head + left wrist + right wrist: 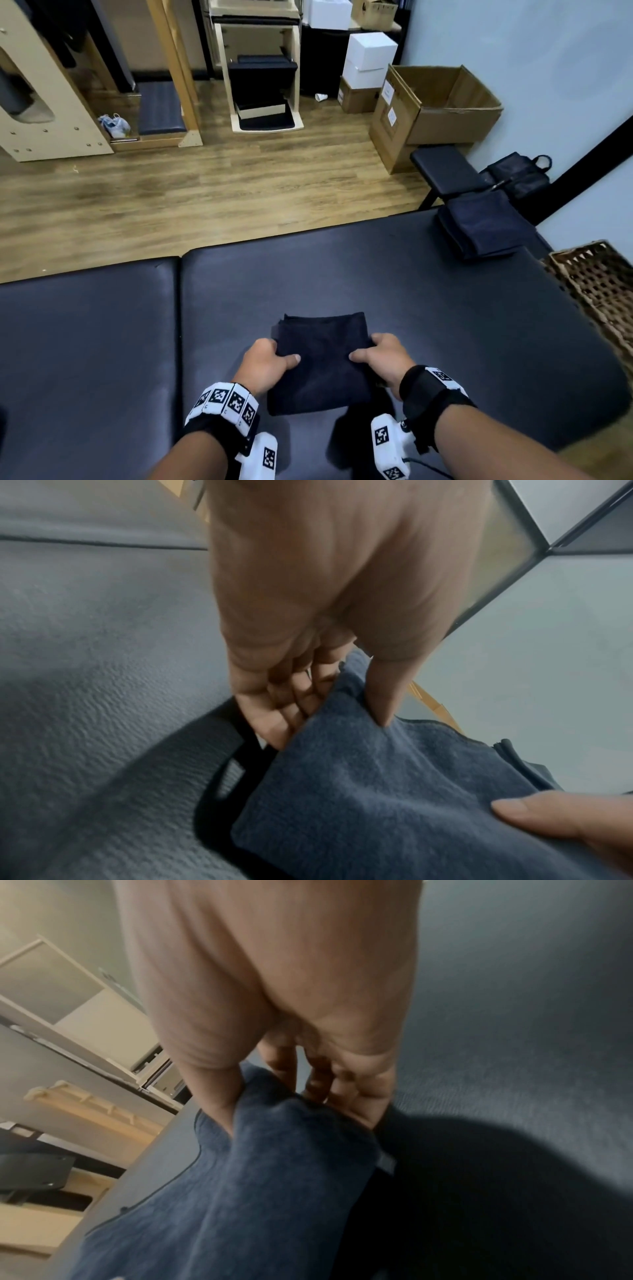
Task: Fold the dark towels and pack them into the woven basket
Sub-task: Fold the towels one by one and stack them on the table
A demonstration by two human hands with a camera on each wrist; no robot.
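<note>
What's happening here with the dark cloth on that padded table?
A person is folding a dark towel on a padded table. The left hand grips its left edge and the right hand its right edge, thumbs on top and fingers tucked underneath. A stack of folded towels sits at the far right corner, and the woven basket waits at the right side of the table.

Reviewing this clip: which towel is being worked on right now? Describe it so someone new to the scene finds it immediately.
Start at the dark padded table filling the lower part of the head view. On its near middle lies a folded dark towel, gripped at its sides by the left hand and right hand. Unlike the stack of folded towels at the far right corner near the woven basket, hands hold it.
</note>
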